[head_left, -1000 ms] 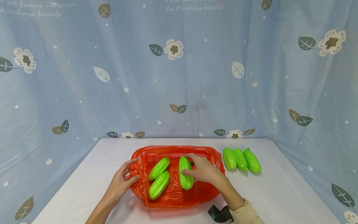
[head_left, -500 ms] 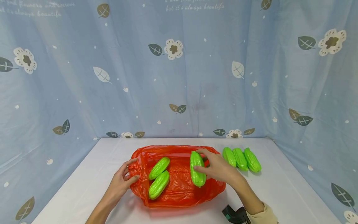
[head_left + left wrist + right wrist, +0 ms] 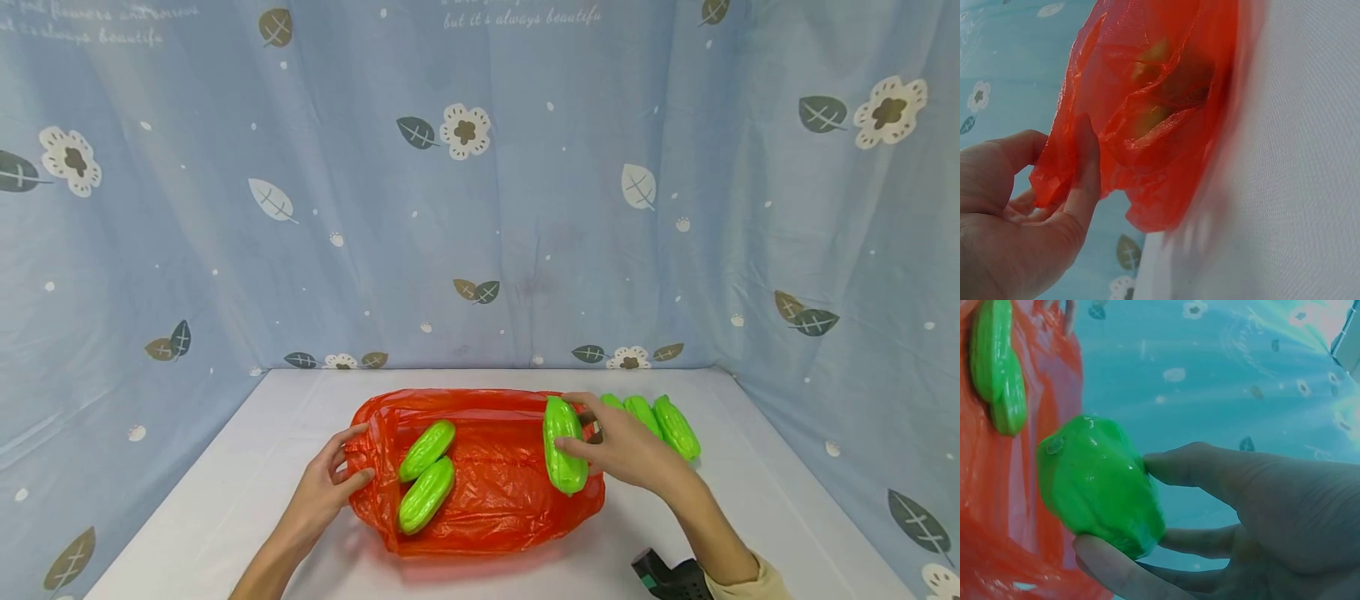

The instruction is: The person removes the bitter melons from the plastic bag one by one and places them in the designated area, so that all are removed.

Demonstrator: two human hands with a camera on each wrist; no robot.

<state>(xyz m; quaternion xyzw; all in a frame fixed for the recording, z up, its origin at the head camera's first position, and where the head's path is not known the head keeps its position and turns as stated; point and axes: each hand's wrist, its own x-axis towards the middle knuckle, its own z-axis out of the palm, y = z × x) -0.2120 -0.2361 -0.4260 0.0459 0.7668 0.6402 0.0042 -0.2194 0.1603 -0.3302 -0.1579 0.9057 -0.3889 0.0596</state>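
Observation:
A red plastic bag (image 3: 498, 508) lies spread open on the white table. My left hand (image 3: 324, 487) pinches its left edge; in the left wrist view the thumb (image 3: 1088, 165) lies over the film, the other fingers behind it. Inside the bag, toward the left, rest two glossy green cucumbers, an upper cucumber (image 3: 427, 451) and a lower cucumber (image 3: 427, 497). My right hand (image 3: 633, 450) grips a third ridged cucumber (image 3: 564, 454) between thumb and fingers, over the bag's right part. In the right wrist view, this cucumber (image 3: 1100, 481) is seen end-on.
Three more cucumbers (image 3: 678, 429) lie side by side on the table beyond the bag's right side, partly hidden by my right hand. A black device (image 3: 671, 575) sits at my right wrist. A blue patterned curtain (image 3: 480, 208) surrounds the white table (image 3: 765, 500).
My right hand has carried its cucumber rightward, from above the bag's middle to near its right edge. The left hand and the two cucumbers in the bag stay where they were.

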